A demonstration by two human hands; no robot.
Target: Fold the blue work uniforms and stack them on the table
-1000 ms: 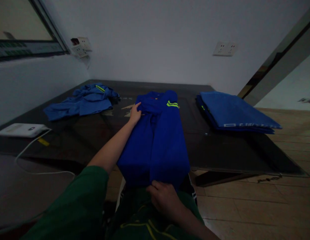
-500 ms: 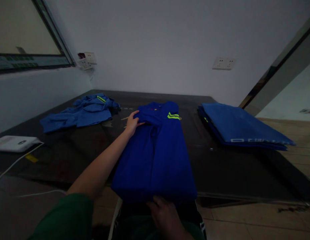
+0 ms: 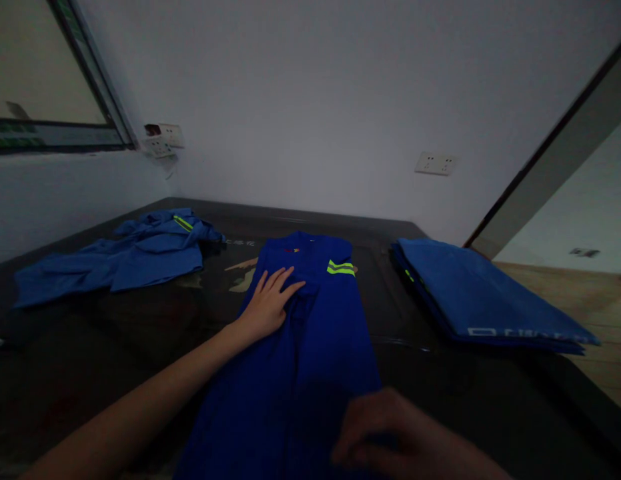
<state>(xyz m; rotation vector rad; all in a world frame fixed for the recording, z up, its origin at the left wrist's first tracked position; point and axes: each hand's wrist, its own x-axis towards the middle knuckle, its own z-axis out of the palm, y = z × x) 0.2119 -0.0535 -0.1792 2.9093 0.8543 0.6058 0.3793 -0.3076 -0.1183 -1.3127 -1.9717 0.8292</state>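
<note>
Head view: got a blue jacket (image 3: 335, 333) stretched long-ways, near to far, on the dark table (image 3: 470, 393), with left hand (image 3: 263, 310) spread on its far half, right hand (image 3: 390, 427) curled at its near right side, blurry, can't tell if pinching.

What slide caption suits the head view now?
Left hand spread on a blue, yellow-striped cloth garment, right hand over its near part; crumpled blue clothes and folded blue garments flank it.
</note>
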